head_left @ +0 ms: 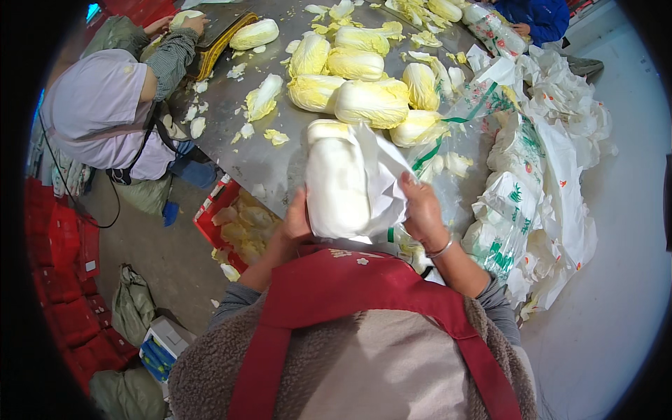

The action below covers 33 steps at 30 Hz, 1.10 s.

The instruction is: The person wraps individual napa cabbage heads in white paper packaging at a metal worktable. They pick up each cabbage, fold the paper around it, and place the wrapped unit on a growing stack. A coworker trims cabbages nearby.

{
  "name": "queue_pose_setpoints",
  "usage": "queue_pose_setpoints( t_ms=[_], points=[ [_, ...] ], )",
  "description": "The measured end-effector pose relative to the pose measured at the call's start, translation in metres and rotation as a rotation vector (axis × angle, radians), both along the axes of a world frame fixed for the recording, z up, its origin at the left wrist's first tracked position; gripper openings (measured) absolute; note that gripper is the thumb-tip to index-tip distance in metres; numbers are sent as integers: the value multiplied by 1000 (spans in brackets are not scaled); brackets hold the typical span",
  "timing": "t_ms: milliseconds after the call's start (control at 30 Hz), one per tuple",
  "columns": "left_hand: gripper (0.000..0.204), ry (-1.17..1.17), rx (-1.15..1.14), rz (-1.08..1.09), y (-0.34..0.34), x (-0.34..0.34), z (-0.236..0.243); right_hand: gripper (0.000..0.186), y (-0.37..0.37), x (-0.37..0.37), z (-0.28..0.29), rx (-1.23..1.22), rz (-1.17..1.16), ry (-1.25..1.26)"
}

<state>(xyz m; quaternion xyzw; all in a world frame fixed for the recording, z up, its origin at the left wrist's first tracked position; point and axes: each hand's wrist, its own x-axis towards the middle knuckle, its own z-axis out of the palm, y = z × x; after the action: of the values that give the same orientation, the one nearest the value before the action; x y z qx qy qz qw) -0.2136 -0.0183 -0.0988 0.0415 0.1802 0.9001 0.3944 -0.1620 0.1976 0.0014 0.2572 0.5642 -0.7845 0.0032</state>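
Close in front of my chest is a napa cabbage, largely covered by smooth white wrapping paper; its pale yellow end shows at the far side. My left hand is closed against the left side of the wrapped cabbage, fingers partly hidden behind it. On the right, my right hand grips the loose, creased flap of the paper, thumb on top. Just beyond, several bare yellow-white napa cabbages lie in a pile on the metal table.
Patterned plastic bags and crumpled white paper heap along the right. A red crate of leaf scraps stands below the table's left edge. A co-worker handles cabbage at far left; another person's blue sleeve shows far right.
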Motion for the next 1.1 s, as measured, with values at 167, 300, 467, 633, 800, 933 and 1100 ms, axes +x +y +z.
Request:
queue_pose_setpoints(
  t_ms=[167, 300, 467, 633, 800, 933, 1100],
  points=[
    [96, 50, 49, 68, -16, -17, -33, 32, -20, -24, 120, -259, 170, 393],
    [100, 77, -45, 191, -25, -12, -20, 34, -18, -29, 160, -189, 259, 532],
    [99, -36, -70, 253, -26, -17, -39, 37, -12, -26, 181, -303, 135, 668],
    [88, -279, -69, 77, -9, -11, -89, 37, 19, -58, 191, 40, -166, 841],
    [69, -273, -392, -154, 2, -2, -86, 54, 171, -41, 225, 165, -395, 1017],
    [72, -274, -752, -22, 42, -7, -51, 67, 462, 60, 273, 114, -541, 1248],
    [68, -515, -661, 195, 69, -17, -50, 69, 564, 183, 219, 81, -1056, 1042]
  ],
)
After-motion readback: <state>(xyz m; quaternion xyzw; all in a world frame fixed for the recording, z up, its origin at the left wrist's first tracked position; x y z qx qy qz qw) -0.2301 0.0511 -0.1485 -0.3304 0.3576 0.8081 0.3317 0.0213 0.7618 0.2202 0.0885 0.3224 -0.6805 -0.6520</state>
